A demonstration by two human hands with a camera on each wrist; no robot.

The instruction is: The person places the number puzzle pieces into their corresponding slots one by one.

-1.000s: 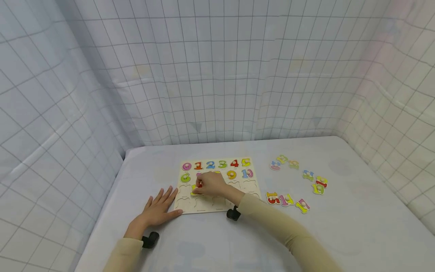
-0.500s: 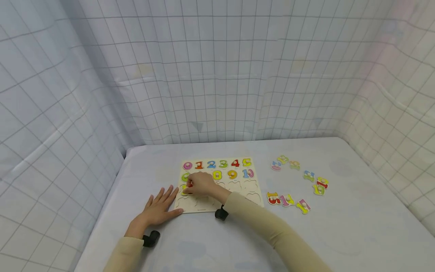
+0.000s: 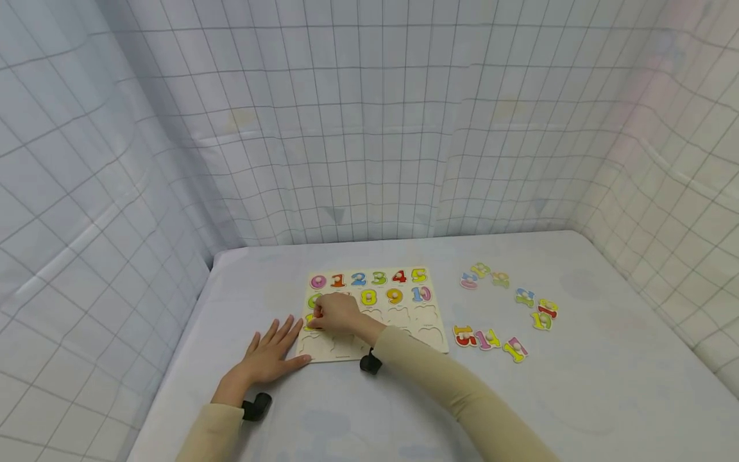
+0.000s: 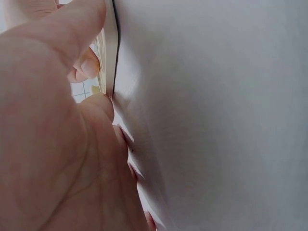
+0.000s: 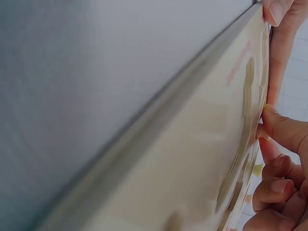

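Note:
A wooden number puzzle board [image 3: 375, 350] lies on the white-covered table. My right hand [image 3: 337, 314] is over its left part and pinches a yellow number piece [image 3: 310, 323] by thumb and forefinger, at the left end of the third row. My fingers hide much of that piece, so its number cannot be read. In the right wrist view the thumb [image 5: 284, 127] and fingertips meet close to the board's surface. My left hand [image 3: 268, 353] lies flat with spread fingers along the board's left edge, its thumb at the near left corner.
Number pieces with knobs fill the top row, such as the red 4 [image 3: 399, 276]. Shaped recesses show lower down. Right of the board lie several loose pieces, among them a red-orange 15 [image 3: 464, 336] and a yellow-and-pink one [image 3: 515, 350]. Gridded white cloth [image 3: 369, 128] encloses the table.
My right hand has moved left across the board with the yellow piece, from the second to the first place in the third row. The left hand stays put.

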